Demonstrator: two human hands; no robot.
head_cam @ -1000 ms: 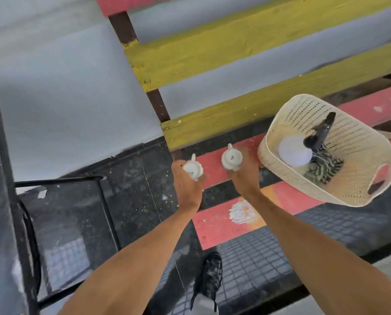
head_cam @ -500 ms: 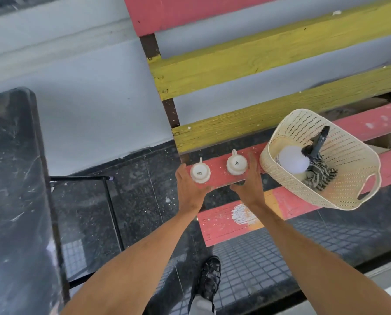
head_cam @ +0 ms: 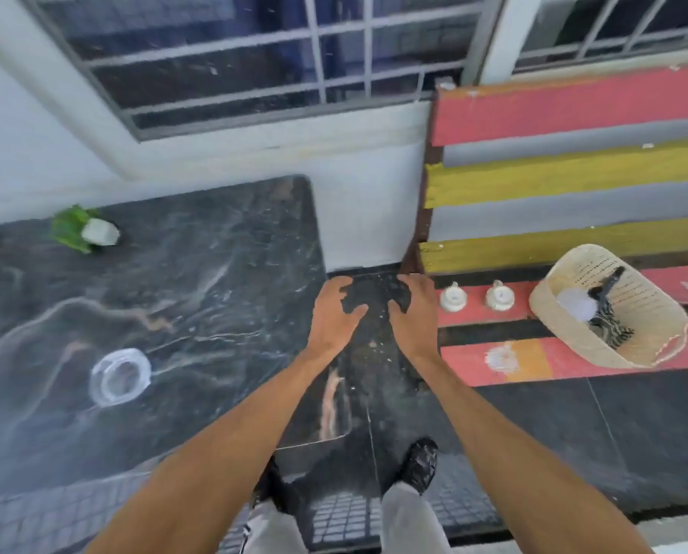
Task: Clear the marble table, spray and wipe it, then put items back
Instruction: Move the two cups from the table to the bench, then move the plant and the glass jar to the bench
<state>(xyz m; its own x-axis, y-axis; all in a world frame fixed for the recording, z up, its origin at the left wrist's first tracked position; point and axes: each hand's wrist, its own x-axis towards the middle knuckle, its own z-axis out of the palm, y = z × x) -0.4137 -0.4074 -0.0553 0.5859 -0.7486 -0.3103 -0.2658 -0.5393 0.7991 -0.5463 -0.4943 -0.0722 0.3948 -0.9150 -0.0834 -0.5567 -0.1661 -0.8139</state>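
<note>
The dark marble table (head_cam: 198,273) fills the left of the view. A clear glass ashtray (head_cam: 119,377) sits on it near the front, and a small green plant in a white pot (head_cam: 90,232) stands at its far left. Two small white shakers (head_cam: 452,298) (head_cam: 499,295) stand side by side on a red slat of the bench (head_cam: 574,113). My left hand (head_cam: 334,315) and my right hand (head_cam: 412,313) hang empty with loosely curled fingers between the table's right edge and the bench.
A cream plastic basket (head_cam: 654,345) rests on the bench at the right, holding a white bottle with a black sprayer and a striped cloth. A barred window runs along the back wall. My two feet stand on the dark tiled floor below.
Both hands have let go of the two white shakers, which now stand on the bench, and have drawn back to the left. The view has swung left, bringing the marble table into sight.
</note>
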